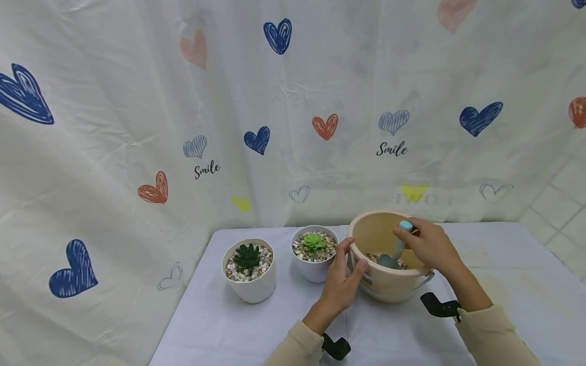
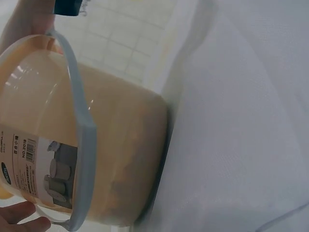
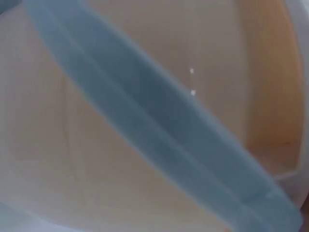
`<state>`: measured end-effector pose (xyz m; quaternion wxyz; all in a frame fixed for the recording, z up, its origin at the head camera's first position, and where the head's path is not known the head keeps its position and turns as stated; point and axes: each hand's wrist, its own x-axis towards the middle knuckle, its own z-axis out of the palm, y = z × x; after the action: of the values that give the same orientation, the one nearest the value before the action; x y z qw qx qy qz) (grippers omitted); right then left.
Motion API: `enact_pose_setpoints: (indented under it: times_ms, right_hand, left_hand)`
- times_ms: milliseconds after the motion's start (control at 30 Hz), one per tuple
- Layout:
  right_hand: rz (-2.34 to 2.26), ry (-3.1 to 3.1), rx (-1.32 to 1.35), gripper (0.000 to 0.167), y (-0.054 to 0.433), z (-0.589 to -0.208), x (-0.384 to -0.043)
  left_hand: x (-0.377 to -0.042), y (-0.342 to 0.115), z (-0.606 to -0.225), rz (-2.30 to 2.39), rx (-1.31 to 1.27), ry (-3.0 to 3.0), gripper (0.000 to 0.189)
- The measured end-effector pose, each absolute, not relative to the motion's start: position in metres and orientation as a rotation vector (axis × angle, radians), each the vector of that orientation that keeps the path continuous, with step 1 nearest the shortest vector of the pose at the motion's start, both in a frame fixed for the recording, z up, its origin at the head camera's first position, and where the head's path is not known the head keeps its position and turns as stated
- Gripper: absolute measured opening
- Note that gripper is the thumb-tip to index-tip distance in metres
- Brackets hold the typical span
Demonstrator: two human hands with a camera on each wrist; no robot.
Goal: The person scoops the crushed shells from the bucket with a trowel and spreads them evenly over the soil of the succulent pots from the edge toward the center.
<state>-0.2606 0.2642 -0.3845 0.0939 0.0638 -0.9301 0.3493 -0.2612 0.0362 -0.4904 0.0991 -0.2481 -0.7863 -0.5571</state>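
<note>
A cream plastic bucket (image 1: 389, 284) stands upright on the table, with small pebbles (image 1: 372, 257) inside. My right hand (image 1: 430, 244) grips the light-blue-tipped handle of a small trowel (image 1: 389, 262), its grey-green blade down among the pebbles. My left hand (image 1: 338, 284) rests against the bucket's near left side, thumb and fingers spread and touching it at the rim. In the left wrist view, a printed label (image 2: 43, 166) and the grey-blue bucket handle (image 2: 86, 159) hanging down show. The right wrist view holds mostly the handle (image 3: 145, 116) across the bucket wall; the hand is hidden there.
Left of the bucket stands a white pot (image 1: 316, 269) with a light green succulent. Further left, another white pot (image 1: 252, 290) holds a dark green succulent among pebbles. A white cloth covers the table (image 1: 210, 320). A heart-printed curtain (image 1: 293, 91) hangs behind.
</note>
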Motion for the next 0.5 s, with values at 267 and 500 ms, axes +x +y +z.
enact_pose_setpoints:
  times_ms: [267,500]
  right_hand:
    - [1.320,-2.774,0.163,0.056,0.270,-0.381,-0.262]
    - [1.495,-2.710,0.105,0.055,0.277,-0.379,-0.265]
  left_hand:
    - [-0.261,0.034,-0.488,-1.692,-0.722,-2.353,0.058]
    - [-0.261,0.033,-0.487,-1.710,-0.721,-2.367,0.058]
